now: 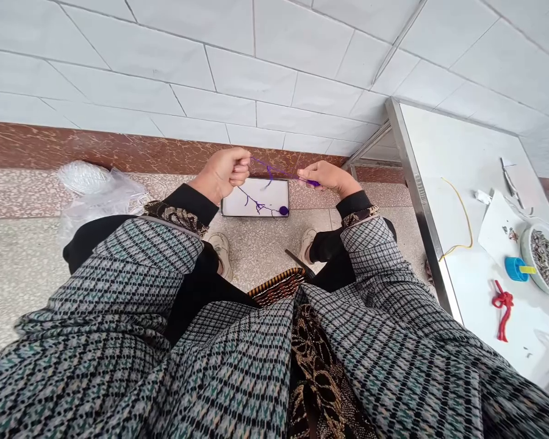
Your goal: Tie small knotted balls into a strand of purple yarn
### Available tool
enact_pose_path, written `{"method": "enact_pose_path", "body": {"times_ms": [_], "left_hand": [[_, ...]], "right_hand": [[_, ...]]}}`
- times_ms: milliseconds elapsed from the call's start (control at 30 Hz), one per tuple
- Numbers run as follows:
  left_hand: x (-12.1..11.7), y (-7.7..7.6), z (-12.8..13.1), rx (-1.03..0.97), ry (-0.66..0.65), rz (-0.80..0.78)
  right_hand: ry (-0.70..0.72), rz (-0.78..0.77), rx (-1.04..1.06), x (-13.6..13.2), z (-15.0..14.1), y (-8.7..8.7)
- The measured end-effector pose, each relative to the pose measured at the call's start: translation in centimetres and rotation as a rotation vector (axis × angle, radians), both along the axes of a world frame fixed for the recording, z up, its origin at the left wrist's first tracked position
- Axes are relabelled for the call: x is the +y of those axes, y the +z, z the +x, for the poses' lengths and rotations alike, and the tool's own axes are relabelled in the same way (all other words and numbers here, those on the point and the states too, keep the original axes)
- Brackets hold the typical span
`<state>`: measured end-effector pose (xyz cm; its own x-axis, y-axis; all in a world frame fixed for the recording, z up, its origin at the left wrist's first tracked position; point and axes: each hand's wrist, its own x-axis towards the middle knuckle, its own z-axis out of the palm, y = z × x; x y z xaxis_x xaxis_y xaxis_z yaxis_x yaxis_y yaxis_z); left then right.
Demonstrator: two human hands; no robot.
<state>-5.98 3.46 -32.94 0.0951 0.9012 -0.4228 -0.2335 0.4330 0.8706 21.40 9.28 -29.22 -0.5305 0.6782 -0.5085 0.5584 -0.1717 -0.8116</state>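
Purple yarn (269,168) is lying taut between the fingers of the left hand (226,173) and those of the right hand (326,175). The left fingers are gripping it in a fist; the right ones are pinching it. Both forearms are pointing forward. The stretch is running sideways, sloping slightly down rightward, while another strand is trailing below the left fist toward a purple ball (283,211) in a shallow tray (232,206).

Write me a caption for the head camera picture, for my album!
Purple string held between the left hand and the right hand, a white tray below.
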Motion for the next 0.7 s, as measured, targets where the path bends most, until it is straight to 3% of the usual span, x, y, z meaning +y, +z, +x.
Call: {"method": "enact_pose_path", "body": {"times_ms": [67, 133, 267, 433, 567, 700], "left_hand": [[0.3, -0.7, -1.3, -0.031, 0.068, 0.004], [0.3, -1.4, -2.4, -0.029, 0.136, 0.020], [0.0, -2.2, -4.0, 0.010, 0.212, 0.066], [-0.4, -2.1, -4.4, 0.054, 0.328, 0.054], [-0.5, -2.1, -3.9, 0.212, 0.321, 0.059], [0.0, -3.6, -4.6, 0.278, 0.274, 0.115]], "right_hand": [[0.075, -0.062, 0.128, 0.1, 0.9, 0.2], [0.047, -0.079, 0.269, 0.4, 1.9, 0.6], [-0.251, 0.051, 0.479, 1.2, 4.0, 2.1], [-0.574, 0.241, 0.450, 2.2, 5.8, 3.5], [-0.652, 0.301, 0.351, 2.8, 5.6, 2.9], [-0.751, 0.454, 0.355, 3.6, 5.7, 2.3]]}}
